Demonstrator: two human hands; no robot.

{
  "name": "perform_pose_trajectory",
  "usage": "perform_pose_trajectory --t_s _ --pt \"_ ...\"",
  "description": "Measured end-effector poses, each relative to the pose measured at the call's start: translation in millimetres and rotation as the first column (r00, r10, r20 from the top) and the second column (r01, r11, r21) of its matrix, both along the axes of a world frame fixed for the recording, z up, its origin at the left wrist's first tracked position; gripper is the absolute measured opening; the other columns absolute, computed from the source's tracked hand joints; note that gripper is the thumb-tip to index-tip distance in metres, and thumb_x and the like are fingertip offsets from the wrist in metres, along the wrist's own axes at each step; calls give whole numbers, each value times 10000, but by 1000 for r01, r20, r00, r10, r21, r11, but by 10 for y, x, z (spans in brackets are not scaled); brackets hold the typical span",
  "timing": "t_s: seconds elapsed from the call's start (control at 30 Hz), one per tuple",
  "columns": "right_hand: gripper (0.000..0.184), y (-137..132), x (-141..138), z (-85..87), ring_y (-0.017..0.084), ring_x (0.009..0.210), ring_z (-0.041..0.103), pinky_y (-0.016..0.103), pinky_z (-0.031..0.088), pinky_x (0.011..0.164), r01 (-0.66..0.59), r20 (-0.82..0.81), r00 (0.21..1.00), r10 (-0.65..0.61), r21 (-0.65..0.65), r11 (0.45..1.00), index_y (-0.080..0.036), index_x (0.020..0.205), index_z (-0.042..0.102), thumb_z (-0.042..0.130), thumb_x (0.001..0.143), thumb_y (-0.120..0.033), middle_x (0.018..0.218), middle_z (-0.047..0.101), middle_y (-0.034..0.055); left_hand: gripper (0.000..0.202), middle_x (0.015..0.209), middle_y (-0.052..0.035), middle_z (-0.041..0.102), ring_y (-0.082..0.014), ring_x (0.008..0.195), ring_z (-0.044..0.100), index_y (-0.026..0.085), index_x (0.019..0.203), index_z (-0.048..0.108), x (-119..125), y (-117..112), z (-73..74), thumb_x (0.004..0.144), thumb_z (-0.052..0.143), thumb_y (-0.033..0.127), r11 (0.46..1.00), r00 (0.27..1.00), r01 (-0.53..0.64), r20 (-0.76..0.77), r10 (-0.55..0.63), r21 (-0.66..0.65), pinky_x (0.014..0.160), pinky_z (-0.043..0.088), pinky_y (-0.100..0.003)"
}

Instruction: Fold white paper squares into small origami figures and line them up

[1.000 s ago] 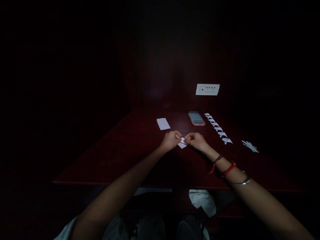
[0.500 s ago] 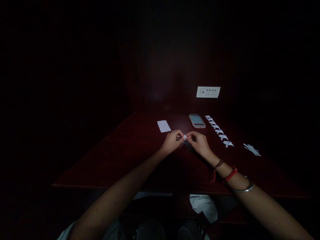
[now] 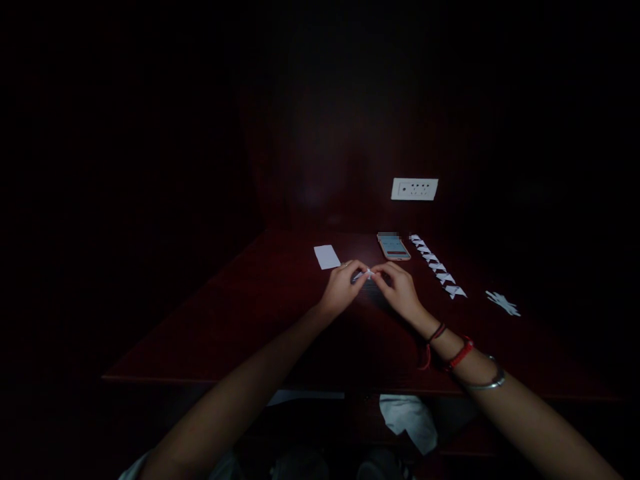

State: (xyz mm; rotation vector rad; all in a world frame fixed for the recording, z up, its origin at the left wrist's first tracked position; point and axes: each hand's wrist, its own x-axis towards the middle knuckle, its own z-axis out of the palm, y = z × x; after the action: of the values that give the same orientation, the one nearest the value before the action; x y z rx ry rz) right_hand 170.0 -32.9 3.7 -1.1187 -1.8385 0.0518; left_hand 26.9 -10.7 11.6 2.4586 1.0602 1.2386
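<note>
A small piece of white paper (image 3: 369,273) is pinched between my two hands, a little above the dark red table (image 3: 240,313). My left hand (image 3: 344,288) grips its left side between thumb and fingers. On the other side, the thumb and forefinger of my right hand (image 3: 399,288) are closed on it. Fingertips cover much of the paper, so its exact shape is hard to make out. Just beyond my left hand lies a flat white sheet of paper (image 3: 327,257).
A phone (image 3: 394,247) with a lit screen lies behind my right hand. Folded white paper pieces (image 3: 436,265) form a slanting row to its right. Farther right is a small heap of white strips (image 3: 503,303). A socket panel (image 3: 415,189) is on the wall. White cloth-like material (image 3: 409,420) shows below the table edge.
My fingers have shifted slightly around the small paper, which both hands still hold. The whole view has tilted a little, so the table and wall socket sit slightly lower.
</note>
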Motion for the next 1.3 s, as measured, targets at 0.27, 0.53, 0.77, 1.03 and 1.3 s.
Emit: perform_pose_trajectory --t_s 0.27,0.53,0.77,1.03,1.3 --pt "159 -33 -22 27 130 727 480 221 363 676 13 1 1000 -13 44 999 -157 801 531 385 765 -210 755 524 38 97 818 -5 538 -103 793 491 168 798 498 19 -44 1 776 411 207 998 999 -33 -10 34 59 735 363 -197" --pt "135 19 25 37 131 701 455 242 359 652 -66 8 998 66 42 997 -162 724 523 413 763 -231 719 496 32 90 779 -6 529 -113 758 487 165 770 504 5 14 -42 772 417 186 992 999 6 -35 -2 126 705 368 -213" --pt "106 84 78 6 117 680 446 232 360 636 -163 -28 986 163 20 986 -163 716 497 424 755 -229 702 467 15 85 764 12 559 -104 731 513 172 783 502 -3 0 -46 766 424 203 994 998 59 26 -61 94 679 376 -201" --pt "147 120 123 -28 110 642 470 214 360 580 -135 -53 990 132 -66 989 -162 806 515 453 735 -274 696 509 8 71 771 13 565 -109 735 518 173 777 519 -16 37 -56 721 481 191 995 996 91 -5 -91 25 681 397 -211" --pt "205 88 125 26 125 674 486 228 360 619 -116 24 993 118 -67 991 -172 817 569 446 739 -316 725 552 26 71 789 -2 510 -91 735 516 163 796 463 -17 28 -71 732 442 141 996 985 84 147 -85 13 669 430 -194"
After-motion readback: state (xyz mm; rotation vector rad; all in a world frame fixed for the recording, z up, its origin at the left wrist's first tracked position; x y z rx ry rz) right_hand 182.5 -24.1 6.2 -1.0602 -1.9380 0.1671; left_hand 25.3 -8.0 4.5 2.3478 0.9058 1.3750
